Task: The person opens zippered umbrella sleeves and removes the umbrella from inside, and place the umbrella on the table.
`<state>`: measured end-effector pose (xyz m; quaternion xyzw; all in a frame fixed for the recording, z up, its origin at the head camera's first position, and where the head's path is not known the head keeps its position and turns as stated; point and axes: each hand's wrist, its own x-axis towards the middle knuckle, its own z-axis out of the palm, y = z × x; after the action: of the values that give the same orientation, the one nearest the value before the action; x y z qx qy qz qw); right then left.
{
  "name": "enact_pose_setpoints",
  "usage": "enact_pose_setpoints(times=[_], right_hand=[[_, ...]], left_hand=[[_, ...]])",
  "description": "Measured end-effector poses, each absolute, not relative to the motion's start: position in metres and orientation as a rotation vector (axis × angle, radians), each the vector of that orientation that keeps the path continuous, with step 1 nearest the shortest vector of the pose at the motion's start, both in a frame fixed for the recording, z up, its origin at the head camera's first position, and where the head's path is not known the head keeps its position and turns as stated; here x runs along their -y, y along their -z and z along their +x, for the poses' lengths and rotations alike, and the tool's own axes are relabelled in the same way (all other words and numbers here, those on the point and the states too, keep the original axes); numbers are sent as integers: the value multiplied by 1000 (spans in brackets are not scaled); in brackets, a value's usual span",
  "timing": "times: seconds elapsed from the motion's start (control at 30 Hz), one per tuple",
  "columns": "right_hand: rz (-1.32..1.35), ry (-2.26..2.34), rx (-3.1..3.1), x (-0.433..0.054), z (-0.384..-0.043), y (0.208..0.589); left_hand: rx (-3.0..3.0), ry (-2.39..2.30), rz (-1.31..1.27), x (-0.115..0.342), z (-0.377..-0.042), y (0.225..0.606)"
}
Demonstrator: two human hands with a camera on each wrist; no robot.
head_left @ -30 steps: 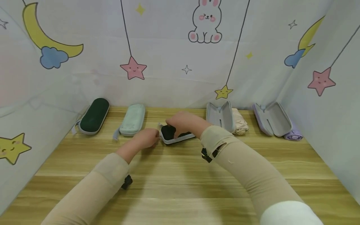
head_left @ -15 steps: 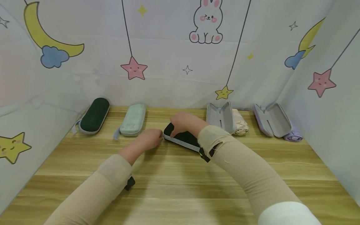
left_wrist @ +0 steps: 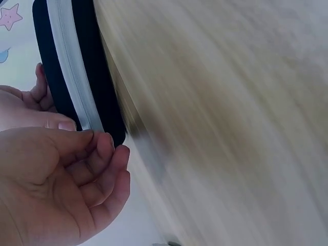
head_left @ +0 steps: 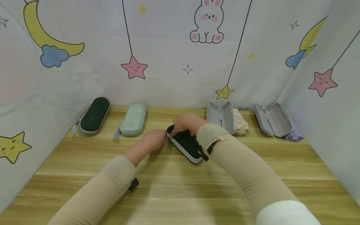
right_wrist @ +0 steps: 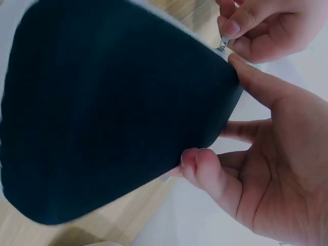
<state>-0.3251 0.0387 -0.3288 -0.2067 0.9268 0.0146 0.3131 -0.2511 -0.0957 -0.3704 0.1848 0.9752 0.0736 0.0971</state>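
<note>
A black zip case (head_left: pixel 186 144) with a pale grey zipper band lies slantwise mid-table, its near end toward me. My right hand (head_left: pixel 187 121) grips its far end from above; in the right wrist view the thumb presses near the zipper edge and fingers curl round the other side. At the far left corner my left hand (head_left: pixel 154 139) pinches the metal zipper pull (right_wrist: pixel 224 44), seen between thumb and finger in the right wrist view. The left wrist view shows the left hand (left_wrist: pixel 66 184) at the end of the zipper band (left_wrist: pixel 72 61). The case's inside is hidden.
Along the back left lie a dark green case (head_left: pixel 95 115) and a mint case (head_left: pixel 133 119), both closed. At back right stand two opened grey-lined cases (head_left: pixel 220 117) (head_left: pixel 272 119), beside a cream roll (head_left: pixel 240 123) and a purple roll (head_left: pixel 293 134). A printed curtain (head_left: pixel 168 47) walls the back.
The case has turned, its right end swinging toward me. My left hand has moved slightly right along with its left end. Both hands keep their hold.
</note>
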Motion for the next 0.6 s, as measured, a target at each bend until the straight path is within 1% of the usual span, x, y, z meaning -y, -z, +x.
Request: enact_pose_setpoints(times=[0.2, 0.37, 0.6], right_hand=[[-487, 14, -2411, -43, -322, 329], [-413, 124, -2384, -47, -321, 331], [-361, 225, -2358, -45, -318, 330]], left_hand=[[-2865, -163, 696, 90, -244, 369], [-2796, -151, 727, 87, -236, 369], [-2753, -54, 829, 86, -215, 360]])
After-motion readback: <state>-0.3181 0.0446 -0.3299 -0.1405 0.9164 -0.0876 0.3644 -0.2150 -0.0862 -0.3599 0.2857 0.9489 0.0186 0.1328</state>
